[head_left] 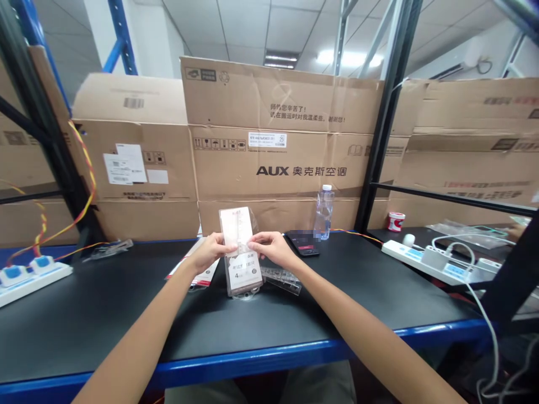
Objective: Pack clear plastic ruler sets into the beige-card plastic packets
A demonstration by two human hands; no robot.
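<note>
Head view: two bare forearms reached forward over a black counter (105, 320), with the hands close together near its middle.
Fingers: the left fingers (227, 242) and right fingers (255, 242) were closed from either side on a clear plastic packet, nearly meeting on its front; neither hand was open.
Left hand: the left hand (211, 252) sat just above a white leaflet (197, 270) lying on the counter.
Right hand: the right hand (270, 248) was nearest a clear plastic strip (281, 280), which lay flat just right of the packet.
Packet: the packet (241, 275) stood upright between the hands, its lower end at the counter, with a printed white card inside and a pale slip (234, 230) rising at the top.
Nearby: a phone (301, 244) lay dark beyond the right hand, beside a water bottle (323, 213).
Sides: white power strips lay on the left (31, 280) and right (425, 261).
Far right: another person's hand (516, 231) showed beyond clear bags (463, 233).
Behind: flattened cardboard boxes (269, 146) stood stacked along the back.
</note>
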